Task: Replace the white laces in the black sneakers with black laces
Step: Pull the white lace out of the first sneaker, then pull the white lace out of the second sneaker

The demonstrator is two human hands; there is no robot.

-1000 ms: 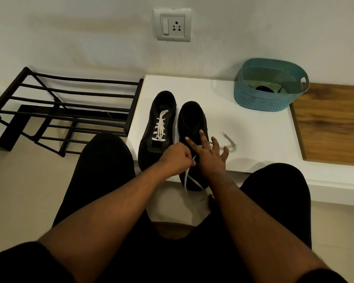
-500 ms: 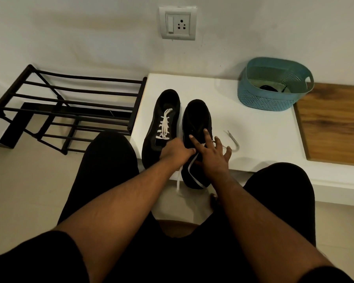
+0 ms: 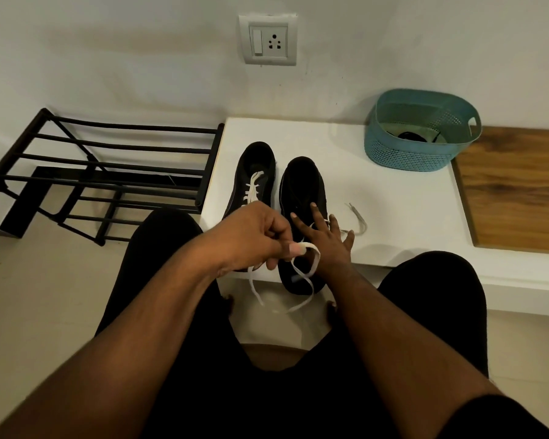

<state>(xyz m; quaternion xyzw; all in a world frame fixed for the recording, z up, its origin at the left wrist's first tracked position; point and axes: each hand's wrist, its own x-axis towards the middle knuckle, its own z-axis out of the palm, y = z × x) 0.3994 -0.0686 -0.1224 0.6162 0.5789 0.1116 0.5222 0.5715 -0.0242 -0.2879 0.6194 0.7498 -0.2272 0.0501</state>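
Observation:
Two black sneakers stand side by side on a low white bench [image 3: 393, 217]. The left sneaker [image 3: 257, 172] still carries a white lace in its eyelets. The right sneaker [image 3: 301, 185] has its lace mostly pulled out. My left hand [image 3: 254, 239] is closed on that loose white lace [image 3: 301, 280], lifted above the shoe's heel, and the lace hangs in loops over the bench edge. My right hand [image 3: 324, 239] lies flat with spread fingers on the right sneaker. The lace's other end [image 3: 358, 220] trails on the bench to the right. Black laces [image 3: 412, 136] lie in a teal basket.
The teal plastic basket [image 3: 409, 153] stands at the bench's back right, beside a wooden panel [image 3: 520, 185]. A black metal shoe rack [image 3: 108, 172] stands on the floor to the left. A wall socket [image 3: 268, 39] is above. My knees flank the bench's front edge.
My left hand has risen and pulled back toward me, drawing more white lace out of the right sneaker. My right hand stays pressed on the shoe.

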